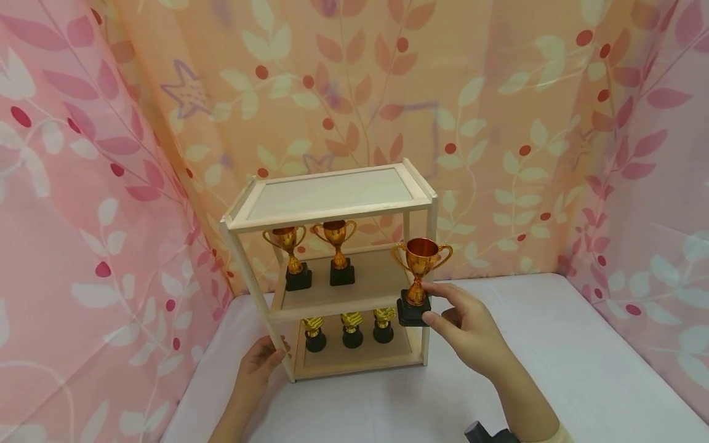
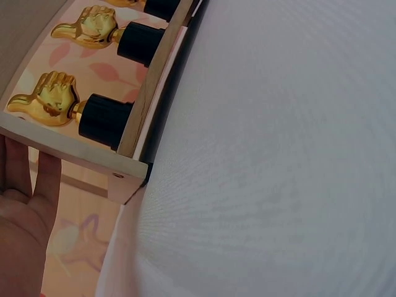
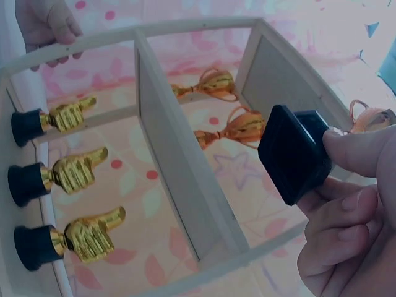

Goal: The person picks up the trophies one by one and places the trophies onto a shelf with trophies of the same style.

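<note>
The shelf rack (image 1: 332, 212) looks like pale, unfinished wood, matt and smooth, with flat greyish boards set in light frames. The trophy cup (image 1: 422, 258) at its front right corner has a glossy, coppery-gold metallic finish that looks like plated plastic, on a smooth black base with a dull sheen. The thumbs-up trophies (image 3: 77, 170) on the bottom shelf shine bright gold above round black bases. The tabletop (image 1: 554, 357) is covered in matt white cloth. The backdrop (image 1: 498, 123) is thin leaf-printed fabric.
</note>
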`<state>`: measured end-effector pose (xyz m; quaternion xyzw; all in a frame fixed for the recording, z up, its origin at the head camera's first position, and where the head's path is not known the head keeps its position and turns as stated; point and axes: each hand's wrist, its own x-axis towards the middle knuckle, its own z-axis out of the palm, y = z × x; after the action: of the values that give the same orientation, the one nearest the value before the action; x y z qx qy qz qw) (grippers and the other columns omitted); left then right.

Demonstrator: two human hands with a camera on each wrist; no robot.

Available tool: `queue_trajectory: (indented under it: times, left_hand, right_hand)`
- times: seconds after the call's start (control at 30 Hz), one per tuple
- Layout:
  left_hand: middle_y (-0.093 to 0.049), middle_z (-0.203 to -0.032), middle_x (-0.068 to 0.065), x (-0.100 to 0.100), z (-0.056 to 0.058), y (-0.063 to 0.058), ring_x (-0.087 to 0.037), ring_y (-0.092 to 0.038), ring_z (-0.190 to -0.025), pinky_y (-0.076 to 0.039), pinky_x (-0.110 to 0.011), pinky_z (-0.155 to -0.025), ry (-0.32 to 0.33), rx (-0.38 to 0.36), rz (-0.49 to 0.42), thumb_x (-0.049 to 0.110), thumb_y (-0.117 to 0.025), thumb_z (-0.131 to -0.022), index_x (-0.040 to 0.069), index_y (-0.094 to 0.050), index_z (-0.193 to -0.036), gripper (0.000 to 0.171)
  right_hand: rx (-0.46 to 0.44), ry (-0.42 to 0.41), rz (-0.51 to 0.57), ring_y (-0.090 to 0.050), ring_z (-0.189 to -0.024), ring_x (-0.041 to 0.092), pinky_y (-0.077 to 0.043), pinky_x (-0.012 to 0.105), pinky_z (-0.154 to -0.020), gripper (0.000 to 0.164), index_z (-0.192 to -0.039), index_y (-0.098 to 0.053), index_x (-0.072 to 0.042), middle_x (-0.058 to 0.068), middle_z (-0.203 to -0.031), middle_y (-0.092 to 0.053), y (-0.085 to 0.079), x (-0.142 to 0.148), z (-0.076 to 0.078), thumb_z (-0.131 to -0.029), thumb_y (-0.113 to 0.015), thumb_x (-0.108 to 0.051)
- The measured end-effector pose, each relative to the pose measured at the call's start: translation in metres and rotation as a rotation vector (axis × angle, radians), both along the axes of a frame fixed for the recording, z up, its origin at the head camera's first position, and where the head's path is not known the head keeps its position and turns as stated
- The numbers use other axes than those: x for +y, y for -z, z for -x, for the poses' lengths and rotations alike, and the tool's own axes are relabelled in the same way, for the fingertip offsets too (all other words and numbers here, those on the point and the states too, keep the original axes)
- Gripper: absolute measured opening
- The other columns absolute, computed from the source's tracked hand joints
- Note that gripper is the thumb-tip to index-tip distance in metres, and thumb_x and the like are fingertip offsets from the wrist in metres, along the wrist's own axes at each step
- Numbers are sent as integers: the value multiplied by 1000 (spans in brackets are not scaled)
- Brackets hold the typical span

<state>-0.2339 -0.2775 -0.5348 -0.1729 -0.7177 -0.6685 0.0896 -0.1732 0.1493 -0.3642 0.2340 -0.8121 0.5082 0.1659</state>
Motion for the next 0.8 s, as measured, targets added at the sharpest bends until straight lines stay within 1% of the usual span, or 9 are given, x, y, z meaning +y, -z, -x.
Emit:
queue_trajectory:
  times: [0.13, 0.3, 0.4, 0.5, 0.57, 0.6, 0.67, 0.73, 0.8]
  left_hand:
    - [-64, -108, -5, 0, 0, 2, -11, -62, -100, -53, -24, -86, 10, -2, -8, 3, -53, -97, -12, -47, -123, 31]
    - [-64, -109, -6, -1, -1, 2, -11, -62, -100, -54, -24, -86, 8, 2, 2, 4, -53, -97, -12, -46, -124, 32]
    - [-64, -108, -4, -1, -1, 1, -10, -62, -99, -54, -24, -86, -5, -2, 2, 5, -54, -97, -11, -47, -123, 31]
    - [-65, -107, -3, 0, -2, 1, -11, -62, -98, -54, -23, -86, -20, -1, 9, 5, -54, -97, -8, -50, -122, 29]
    - [-65, -107, -4, -1, -2, 1, -11, -62, -98, -53, -23, -86, -26, 0, 13, 5, -54, -97, -6, -51, -122, 28]
    - [-65, -107, -5, -1, -2, 2, -11, -62, -98, -53, -23, -86, -29, 0, 14, 4, -55, -97, -6, -51, -122, 27]
    - [-64, -108, -6, -1, -1, 2, -12, -62, -99, -53, -23, -87, -16, 3, 6, 4, -54, -97, -7, -50, -123, 28]
    - [-63, -109, -7, -1, 0, 3, -13, -62, -99, -54, -24, -87, 1, 0, -10, 4, -53, -97, -8, -48, -123, 29]
    - [-63, -110, -7, 0, 0, 2, -15, -62, -100, -54, -26, -88, 24, 2, -26, 3, -53, -97, -11, -45, -124, 31]
  right_hand:
    - [-34, 26, 23, -64, -66, 11, -51, 26, -52, 44, -132, -53, -25, -3, -130, -56, 1, -11, -1, -91, -67, -25]
    - [-22, 44, 24, -63, -66, 10, -53, 25, -57, 46, -135, -52, -24, -4, -135, -55, 4, -23, 3, -91, -66, -29]
    - [-31, 47, 34, -65, -70, 9, -55, 25, -63, 46, -136, -51, -22, -1, -137, -54, 6, -30, 7, -92, -65, -31]
    - [-54, 52, 55, -67, -75, 10, -56, 25, -67, 46, -135, -51, -25, -2, -137, -52, 6, -37, 10, -92, -64, -33]
    - [-49, 58, 60, -68, -78, 12, -57, 26, -68, 45, -135, -51, -25, -2, -137, -52, 6, -43, 12, -93, -64, -34]
    - [-38, 64, 58, -67, -83, 12, -57, 26, -69, 45, -135, -51, -26, -2, -137, -52, 6, -45, 13, -93, -63, -34]
    - [-14, 79, 51, -66, -91, 13, -58, 27, -72, 45, -135, -51, -25, -2, -137, -52, 6, -50, 15, -93, -63, -35]
    - [6, 101, 42, -64, -95, 14, -58, 27, -75, 45, -136, -51, -24, -1, -137, -52, 6, -54, 17, -93, -62, -35]
    - [5, 128, 38, -63, -96, 13, -57, 27, -75, 45, -136, -50, -24, -3, -137, -52, 6, -58, 18, -93, -62, -36]
